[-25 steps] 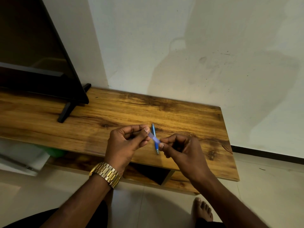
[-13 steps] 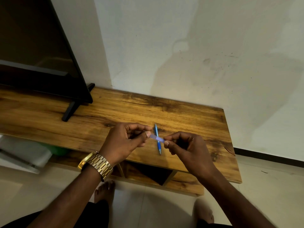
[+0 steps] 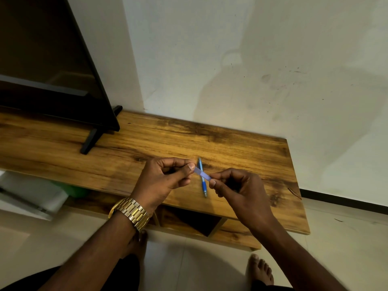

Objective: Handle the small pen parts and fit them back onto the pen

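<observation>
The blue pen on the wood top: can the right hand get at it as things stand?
Probably yes, once freed: the blue pen lies uncovered beside the right hand, but that hand and the left hand pinch a small pale strip above it.

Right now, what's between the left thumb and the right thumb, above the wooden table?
In the head view, a small translucent bluish strip spans the gap, pinched by the left hand and right hand. Beneath it, a blue pen lies on the brown wooden table.

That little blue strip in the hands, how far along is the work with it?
Done: the blue strip is up off the wooden table. In hand: the left hand and the right hand each pinch one end, holding it stretched above the blue pen. Left: the pen lies untouched on the table, and the strip is stuck to nothing yet.
</observation>
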Motion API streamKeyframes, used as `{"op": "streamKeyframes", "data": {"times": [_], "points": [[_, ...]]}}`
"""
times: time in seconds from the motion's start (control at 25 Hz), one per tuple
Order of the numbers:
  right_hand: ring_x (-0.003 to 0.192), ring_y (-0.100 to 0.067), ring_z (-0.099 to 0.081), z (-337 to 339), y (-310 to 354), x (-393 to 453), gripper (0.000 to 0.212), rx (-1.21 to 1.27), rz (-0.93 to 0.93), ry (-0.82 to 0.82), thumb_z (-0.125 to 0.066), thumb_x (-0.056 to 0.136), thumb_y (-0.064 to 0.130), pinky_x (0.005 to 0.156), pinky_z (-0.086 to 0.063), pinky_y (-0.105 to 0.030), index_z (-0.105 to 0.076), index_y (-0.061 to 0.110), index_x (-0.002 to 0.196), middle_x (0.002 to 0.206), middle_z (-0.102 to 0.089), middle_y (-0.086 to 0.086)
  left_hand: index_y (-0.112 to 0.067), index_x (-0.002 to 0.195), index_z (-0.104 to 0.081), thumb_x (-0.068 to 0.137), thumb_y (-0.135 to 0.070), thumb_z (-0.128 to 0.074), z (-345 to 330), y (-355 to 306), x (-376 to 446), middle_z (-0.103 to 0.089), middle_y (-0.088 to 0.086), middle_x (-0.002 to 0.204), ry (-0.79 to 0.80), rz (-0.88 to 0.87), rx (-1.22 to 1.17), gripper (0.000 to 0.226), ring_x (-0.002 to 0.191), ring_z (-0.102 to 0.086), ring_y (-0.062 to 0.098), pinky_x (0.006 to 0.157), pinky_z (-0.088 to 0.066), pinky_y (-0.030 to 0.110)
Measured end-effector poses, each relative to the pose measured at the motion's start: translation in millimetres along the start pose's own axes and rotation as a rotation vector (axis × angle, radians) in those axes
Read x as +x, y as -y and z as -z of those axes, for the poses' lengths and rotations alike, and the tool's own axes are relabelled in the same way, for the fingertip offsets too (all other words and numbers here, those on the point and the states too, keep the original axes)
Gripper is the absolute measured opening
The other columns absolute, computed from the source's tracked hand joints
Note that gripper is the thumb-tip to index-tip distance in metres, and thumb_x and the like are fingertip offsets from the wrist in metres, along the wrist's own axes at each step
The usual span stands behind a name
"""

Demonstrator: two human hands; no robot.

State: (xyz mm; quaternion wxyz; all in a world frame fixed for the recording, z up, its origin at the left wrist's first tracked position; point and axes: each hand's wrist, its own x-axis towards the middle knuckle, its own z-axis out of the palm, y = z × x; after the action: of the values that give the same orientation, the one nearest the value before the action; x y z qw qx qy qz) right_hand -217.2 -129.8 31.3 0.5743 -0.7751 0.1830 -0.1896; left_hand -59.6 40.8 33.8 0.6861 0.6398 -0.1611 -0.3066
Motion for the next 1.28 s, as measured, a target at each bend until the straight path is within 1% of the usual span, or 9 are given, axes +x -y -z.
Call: {"op": "streamKeyframes", "data": {"times": [0.24, 0.4, 0.56, 0.68, 0.76, 0.84, 0.96, 1.04, 1.28], "points": [[0.073, -0.010, -0.078, -21.6, -3.2, -5.6, 0.006, 0.131, -0.096, -0.114, -0.086, 0.092, 0.020, 0.068, -0.061, -0.021, -0.083, 0.018, 0.095, 0.087, -0.085, -0.002, -0.016, 0.111, -0.084, 0.086, -0.020, -0.085, -13.6, 3.2, -3.4, -0.085, 0.007, 0.100, -0.067, -0.063, 0.003, 0.025, 0.093, -0.081, 0.017, 0.075, -0.065, 0.027], [0.077, -0.014, -0.081, -41.8, -4.8, 3.6, 0.011, 0.215, -0.185, -0.192, -0.087, 0.093, 0.026, 0.069, -0.063, -0.024, -0.081, 0.017, 0.091, 0.085, -0.085, -0.002, -0.025, 0.119, -0.079, 0.086, -0.023, -0.088, -30.6, 13.6, -2.0, -0.086, -0.004, 0.100, -0.149, -0.064, 0.101, 0.034, 0.097, -0.082, 0.011, 0.084, -0.066, 0.033], [0.074, -0.006, -0.076, -42.7, -14.4, 23.8, 0.017, -0.163, -0.167, -0.229, -0.081, 0.096, 0.040, 0.070, -0.061, -0.023, -0.082, 0.023, 0.094, 0.082, -0.082, 0.006, -0.021, 0.096, -0.077, 0.079, -0.015, -0.093, -22.2, 16.5, 17.4, -0.084, 0.003, 0.090, -0.316, -0.032, 0.187, 0.024, 0.086, -0.084, 0.018, 0.076, -0.069, 0.035], [0.088, -0.008, -0.075, -44.3, -29.2, 38.1, 0.032, -0.459, -0.224, -0.186, -0.084, 0.094, 0.037, 0.079, -0.063, -0.030, -0.078, 0.017, 0.118, 0.103, -0.081, 0.001, -0.014, 0.097, -0.083, 0.080, -0.012, -0.093, -9.0, 25.0, 32.1, -0.084, 0.005, 0.090, -0.329, -0.031, 0.463, 0.020, 0.082, -0.083, 0.020, 0.073, -0.070, 0.039], [0.098, -0.014, -0.073, -50.4, -39.4, 40.0, 0.043, -0.600, -0.290, -0.103, -0.085, 0.092, 0.039, 0.080, -0.061, -0.029, -0.071, 0.016, 0.127, 0.113, -0.077, -0.003, -0.012, 0.098, -0.085, 0.079, -0.013, -0.094, -5.8, 36.1, 38.2, -0.084, 0.005, 0.090, -0.333, -0.009, 0.587, 0.022, 0.076, -0.081, 0.015, 0.071, -0.069, 0.034], [0.103, -0.017, -0.071, -56.7, -46.7, 38.3, 0.040, -0.684, -0.295, -0.061, -0.082, 0.094, 0.038, 0.083, -0.061, -0.031, -0.069, 0.017, 0.125, 0.119, -0.072, -0.004, -0.013, 0.095, -0.085, 0.077, -0.017, -0.096, -7.7, 45.4, 43.1, -0.084, 0.003, 0.087, -0.343, 0.005, 0.675, 0.021, 0.072, -0.078, 0.008, 0.069, -0.066, 0.024], [0.095, -0.018, -0.072, -58.0, -51.8, 38.1, 0.020, -0.701, -0.271, -0.067, -0.078, 0.098, 0.028, 0.083, -0.066, -0.037, -0.072, 0.017, 0.114, 0.113, -0.073, -0.005, -0.012, 0.093, -0.086, 0.077, -0.016, -0.095, -12.6, 55.5, 49.7, -0.084, 0.003, 0.083, -0.368, 0.034, 0.676, 0.018, 0.070, -0.080, 0.012, 0.077, -0.069, 0.035], [0.089, -0.016, -0.074, -52.3, -52.0, 39.1, 0.015, -0.645, -0.287, -0.087, -0.077, 0.098, 0.023, 0.081, -0.067, -0.037, -0.076, 0.016, 0.110, 0.106, -0.076, -0.005, -0.011, 0.092, -0.085, 0.079, -0.017, -0.094, -14.4, 60.1, 51.4, -0.083, 0.002, 0.079, -0.393, 0.052, 0.663, 0.018, 0.065, -0.080, 0.012, 0.074, -0.069, 0.035], [0.082, -0.010, -0.074, -15.6, -54.9, 34.9, 0.015, -0.576, -0.285, -0.185, -0.080, 0.097, 0.020, 0.070, -0.060, -0.021, -0.078, 0.014, 0.110, 0.096, -0.079, -0.002, -0.011, 0.093, -0.084, 0.080, -0.023, -0.093, -17.6, 61.5, 50.2, -0.083, 0.003, 0.085, -0.475, 0.011, 0.726, 0.019, 0.073, -0.076, 0.013, 0.073, -0.064, 0.029]]}}
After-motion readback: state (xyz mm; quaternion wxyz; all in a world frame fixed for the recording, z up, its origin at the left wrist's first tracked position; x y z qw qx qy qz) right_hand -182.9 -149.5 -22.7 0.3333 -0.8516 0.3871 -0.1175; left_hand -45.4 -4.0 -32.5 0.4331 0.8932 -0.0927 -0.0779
